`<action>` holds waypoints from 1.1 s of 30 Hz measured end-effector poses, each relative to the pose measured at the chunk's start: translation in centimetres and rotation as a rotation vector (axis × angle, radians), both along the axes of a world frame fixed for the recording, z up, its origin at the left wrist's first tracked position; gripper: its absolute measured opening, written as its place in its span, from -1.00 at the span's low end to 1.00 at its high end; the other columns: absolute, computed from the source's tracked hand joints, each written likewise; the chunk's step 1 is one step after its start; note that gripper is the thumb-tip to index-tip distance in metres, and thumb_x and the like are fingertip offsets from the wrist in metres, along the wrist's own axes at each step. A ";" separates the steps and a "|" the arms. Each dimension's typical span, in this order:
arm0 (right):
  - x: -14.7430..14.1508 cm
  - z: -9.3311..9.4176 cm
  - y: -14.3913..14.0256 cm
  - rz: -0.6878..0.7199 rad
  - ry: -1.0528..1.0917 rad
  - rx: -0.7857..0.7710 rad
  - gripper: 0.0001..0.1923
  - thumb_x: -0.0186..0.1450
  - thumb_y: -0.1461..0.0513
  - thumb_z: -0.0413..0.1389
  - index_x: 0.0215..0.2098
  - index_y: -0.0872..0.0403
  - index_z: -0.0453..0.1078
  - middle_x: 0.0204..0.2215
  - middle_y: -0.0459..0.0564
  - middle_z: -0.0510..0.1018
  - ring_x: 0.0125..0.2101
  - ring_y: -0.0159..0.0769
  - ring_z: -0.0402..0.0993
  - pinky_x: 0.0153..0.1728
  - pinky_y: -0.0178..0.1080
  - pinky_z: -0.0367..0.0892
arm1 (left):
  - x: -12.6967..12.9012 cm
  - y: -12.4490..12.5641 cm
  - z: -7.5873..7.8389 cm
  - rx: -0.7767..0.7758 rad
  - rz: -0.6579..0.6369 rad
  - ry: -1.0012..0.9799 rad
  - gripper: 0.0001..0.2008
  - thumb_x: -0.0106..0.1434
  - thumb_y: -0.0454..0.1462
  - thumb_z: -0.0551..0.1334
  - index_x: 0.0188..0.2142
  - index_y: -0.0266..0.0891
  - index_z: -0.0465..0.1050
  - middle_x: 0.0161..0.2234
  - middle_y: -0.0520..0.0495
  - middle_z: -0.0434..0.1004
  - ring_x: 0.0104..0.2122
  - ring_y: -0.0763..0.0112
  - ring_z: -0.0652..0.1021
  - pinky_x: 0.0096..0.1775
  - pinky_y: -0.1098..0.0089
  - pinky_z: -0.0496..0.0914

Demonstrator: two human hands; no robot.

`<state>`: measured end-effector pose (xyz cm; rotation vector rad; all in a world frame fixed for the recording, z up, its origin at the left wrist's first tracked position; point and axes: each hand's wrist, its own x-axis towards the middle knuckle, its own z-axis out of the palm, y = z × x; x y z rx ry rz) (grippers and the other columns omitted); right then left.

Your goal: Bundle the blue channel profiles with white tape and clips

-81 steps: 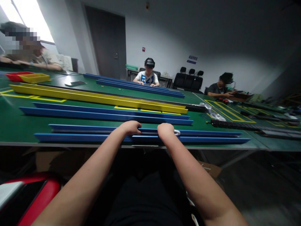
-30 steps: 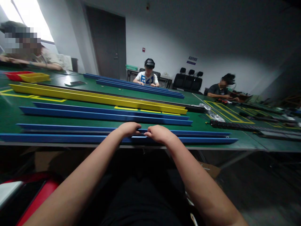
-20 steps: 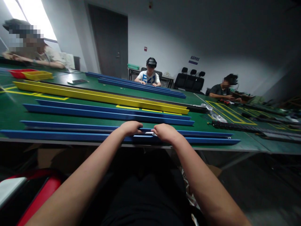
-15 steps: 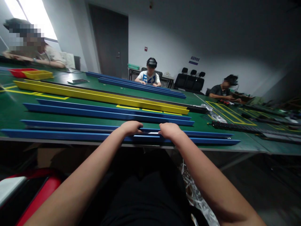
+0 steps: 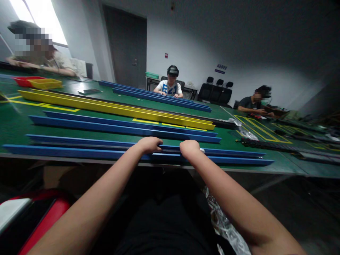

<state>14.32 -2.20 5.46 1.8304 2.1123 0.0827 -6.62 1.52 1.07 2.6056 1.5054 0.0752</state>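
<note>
Nearest me, a long blue channel-shaped strip (image 5: pixel 79 151) lies along the table's front edge, with both my hands at its middle. My left hand (image 5: pixel 150 145) is closed, with its fingers curled down into the channel; whatever they grip is hidden. To its right, my right hand (image 5: pixel 190 148) is closed in a fist over the same channel. A small white thing (image 5: pixel 202 150) peeks out at the right side of that fist, its kind unclear. Just behind lies a second blue channel strip (image 5: pixel 124 131), with a yellow channel strip (image 5: pixel 114 110) farther back.
The green table (image 5: pixel 239 156) carries more blue strips (image 5: pixel 162 99) at its far side. Red (image 5: pixel 26 81) and yellow trays (image 5: pixel 46 84) stand at the left. Clear plastic wrap (image 5: pixel 247 132) and dark strips (image 5: pixel 265 144) lie to the right. Several people sit around the table.
My right hand has turned into a tighter fist. The white piece seen between my hands is gone from there, and something white now shows right of my right hand. My left hand stays put.
</note>
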 end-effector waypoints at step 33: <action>-0.9 0.2 0.4 -0.106 0.109 -0.074 -0.63 0.30 0.22 0.09 0.02 0.22 0.48 0.01 0.38 0.48 0.03 -0.01 0.45 -0.04 -0.08 0.39 | 9.2 1.1 -0.1 -0.070 -0.128 0.012 -0.63 0.14 -0.05 0.16 -0.13 -0.10 0.56 -0.15 -0.14 0.63 -0.21 0.19 0.58 -0.24 0.34 0.40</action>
